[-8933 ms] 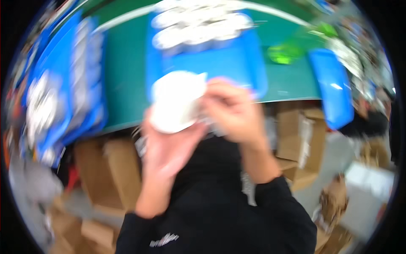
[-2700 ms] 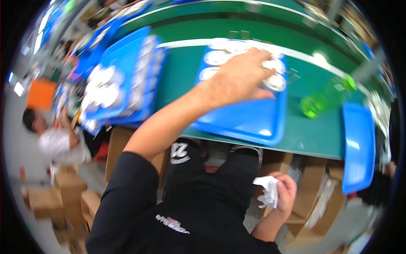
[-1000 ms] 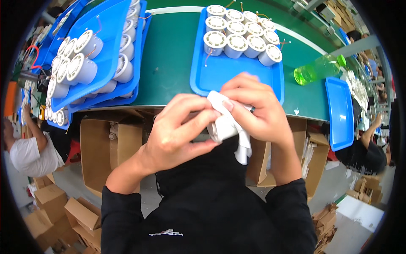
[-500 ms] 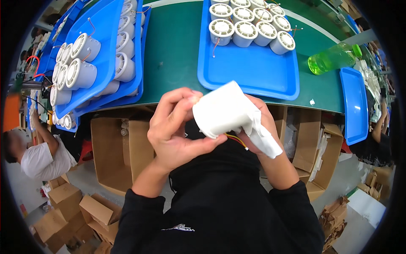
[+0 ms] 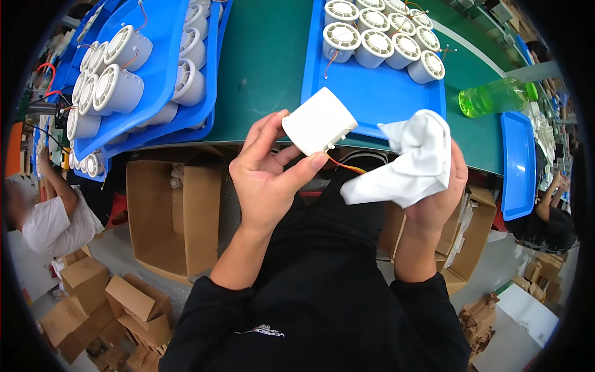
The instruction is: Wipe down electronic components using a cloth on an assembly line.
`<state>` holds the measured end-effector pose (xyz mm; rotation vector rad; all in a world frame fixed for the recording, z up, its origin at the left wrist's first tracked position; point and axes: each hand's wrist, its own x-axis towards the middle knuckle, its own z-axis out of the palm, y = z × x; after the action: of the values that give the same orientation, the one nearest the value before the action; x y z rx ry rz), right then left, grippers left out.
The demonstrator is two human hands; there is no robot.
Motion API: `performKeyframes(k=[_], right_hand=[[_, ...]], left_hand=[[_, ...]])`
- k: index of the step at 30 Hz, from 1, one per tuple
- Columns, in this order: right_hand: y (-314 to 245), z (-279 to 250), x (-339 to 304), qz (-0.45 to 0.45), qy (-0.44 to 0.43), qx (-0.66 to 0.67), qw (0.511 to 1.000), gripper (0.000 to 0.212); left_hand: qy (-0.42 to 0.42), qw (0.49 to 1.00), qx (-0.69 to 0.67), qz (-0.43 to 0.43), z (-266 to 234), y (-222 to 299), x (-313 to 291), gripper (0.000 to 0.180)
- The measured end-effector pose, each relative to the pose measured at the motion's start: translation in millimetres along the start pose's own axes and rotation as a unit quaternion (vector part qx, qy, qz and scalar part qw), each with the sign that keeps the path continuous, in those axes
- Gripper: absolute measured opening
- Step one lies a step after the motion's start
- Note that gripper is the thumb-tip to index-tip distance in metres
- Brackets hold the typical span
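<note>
A white cylindrical housing (image 5: 320, 121) is gripped by its lower rim between the thumb and fingers of my left hand (image 5: 266, 158). Yellow and red wires (image 5: 347, 166) trail from its underside toward the right. My right hand (image 5: 443, 198) is closed around a crumpled white cloth (image 5: 412, 158), which hides most of its fingers. Cloth and housing are apart, with a gap between them. Beyond my hands, a blue tray (image 5: 378, 93) carries several white housings of the same kind (image 5: 375, 46), with slotted round tops and thin wires.
Stacked blue trays (image 5: 164, 124) with more housings stand at the left of the green table (image 5: 260, 62). A green bottle (image 5: 496, 98) lies at right near a small blue tray (image 5: 519, 167). Cardboard boxes (image 5: 158, 217) are below the table edge. Other people sit at both sides.
My right hand with the cloth has moved right, away from the housing. My left hand still holds the housing, now tilted differently, its wires more exposed. The view has shifted slightly.
</note>
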<state>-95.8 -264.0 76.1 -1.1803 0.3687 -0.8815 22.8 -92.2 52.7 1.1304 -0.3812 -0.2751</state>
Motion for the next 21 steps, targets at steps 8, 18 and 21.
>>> performKeyframes(k=[8,18,21], right_hand=[[8.5,-7.5,0.7,0.0,0.039,-0.018,0.999,0.029],[13.2,35.5,-10.9,-0.212,-0.128,-0.301,0.921,0.026],[10.0,36.5,-11.9,-0.189,-0.117,-0.307,0.926,0.023]], left_hand=[[-0.033,0.999,0.009,-0.015,1.2,0.8,-4.7,0.06],[-0.077,0.983,0.139,0.093,5.2,-6.6,-15.9,0.065],[-0.096,0.971,0.182,0.122,2.8,-2.9,-18.6,0.064]])
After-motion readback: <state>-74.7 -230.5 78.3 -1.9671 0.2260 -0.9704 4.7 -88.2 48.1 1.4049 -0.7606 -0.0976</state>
